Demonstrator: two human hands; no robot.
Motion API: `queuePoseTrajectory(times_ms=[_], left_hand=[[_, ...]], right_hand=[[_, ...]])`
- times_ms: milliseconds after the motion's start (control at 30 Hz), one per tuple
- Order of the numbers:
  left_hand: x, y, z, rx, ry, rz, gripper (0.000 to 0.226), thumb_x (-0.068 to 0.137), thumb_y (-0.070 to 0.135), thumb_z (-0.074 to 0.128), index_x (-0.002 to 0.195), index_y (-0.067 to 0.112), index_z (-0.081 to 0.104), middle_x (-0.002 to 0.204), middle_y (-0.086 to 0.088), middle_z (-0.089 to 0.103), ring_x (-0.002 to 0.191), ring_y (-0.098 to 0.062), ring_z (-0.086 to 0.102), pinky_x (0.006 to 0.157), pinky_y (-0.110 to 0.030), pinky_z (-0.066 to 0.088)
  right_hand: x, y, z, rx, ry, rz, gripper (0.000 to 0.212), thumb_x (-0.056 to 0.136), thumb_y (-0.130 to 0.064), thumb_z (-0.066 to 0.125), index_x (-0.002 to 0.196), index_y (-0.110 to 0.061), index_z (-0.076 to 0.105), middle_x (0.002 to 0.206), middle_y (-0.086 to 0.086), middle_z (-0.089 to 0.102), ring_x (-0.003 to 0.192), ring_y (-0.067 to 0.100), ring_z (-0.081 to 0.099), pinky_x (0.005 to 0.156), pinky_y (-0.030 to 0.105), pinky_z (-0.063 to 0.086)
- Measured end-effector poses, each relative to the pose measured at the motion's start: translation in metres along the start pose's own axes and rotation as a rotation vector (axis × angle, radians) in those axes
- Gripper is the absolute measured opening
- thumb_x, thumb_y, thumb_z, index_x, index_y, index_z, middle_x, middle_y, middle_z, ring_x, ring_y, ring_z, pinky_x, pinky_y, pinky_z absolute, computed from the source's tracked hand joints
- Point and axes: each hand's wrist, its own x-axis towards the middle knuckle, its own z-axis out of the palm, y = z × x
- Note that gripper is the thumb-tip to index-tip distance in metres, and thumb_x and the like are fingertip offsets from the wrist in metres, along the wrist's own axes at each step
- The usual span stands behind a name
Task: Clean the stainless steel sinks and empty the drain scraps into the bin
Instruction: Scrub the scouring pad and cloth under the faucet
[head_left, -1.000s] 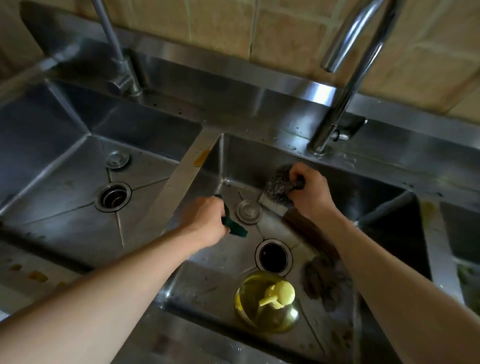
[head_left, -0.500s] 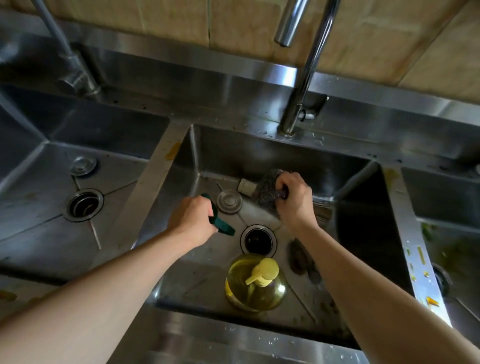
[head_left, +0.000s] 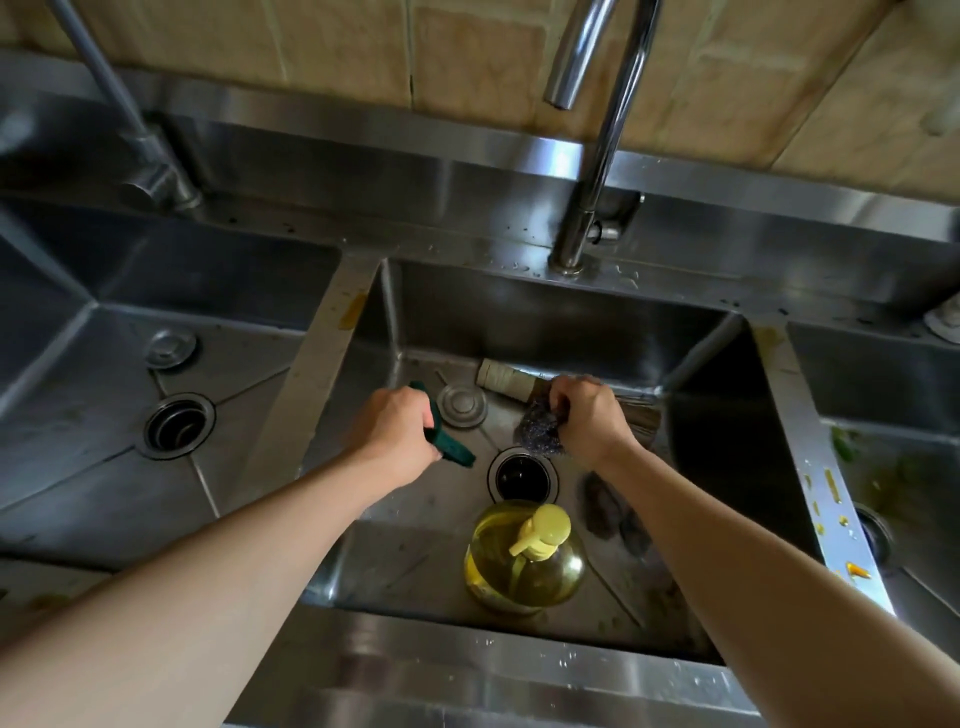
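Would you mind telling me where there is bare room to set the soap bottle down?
The left basin floor is bare around its drain and loose stopper. The middle basin is crowded: soap bottle, brush, both hands. The right basin holds food scraps.

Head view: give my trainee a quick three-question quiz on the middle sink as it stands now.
1. True or false: the drain in the middle sink is covered by its plug.
2. What does the right hand grip? A) steel wool B) soap bottle C) faucet
3. Fill in: the left hand holds a green ____.

Key: 1 false, the plug lies beside the open drain; 2 A; 3 scouring pad.
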Motion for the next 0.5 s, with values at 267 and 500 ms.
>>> queuePoseTrajectory(times_ms=[267,500], left_hand=[[-0.009,-0.017,-0.025,-0.018,0.046,0.079,0.024,0.075,0.022,0.080,0.094,0.017,0.065,0.104,-0.003,0.067,0.095,-0.019,0.063,0.073,-0.026,0.051],[-0.026,-0.032,-0.043,-0.086,0.067,0.125,0.029,0.071,0.018,0.082,0.076,0.025,0.053,0.100,-0.002,0.064,0.090,-0.020,0.062,0.078,-0.034,0.054]], right_hand=[[-0.025,-0.024,-0.010,-0.087,-0.004,0.104,0.024,0.082,0.006,0.053,0.089,-0.016,0.061,0.087,0.004,0.052,0.078,0.022,0.053,0.062,0.024,0.035],[-0.037,-0.053,-0.025,0.040,0.171,-0.028,0.031,0.067,0.012,0.059,0.073,-0.016,0.049,0.082,0.003,0.046,0.068,0.026,0.049,0.058,0.029,0.040]])
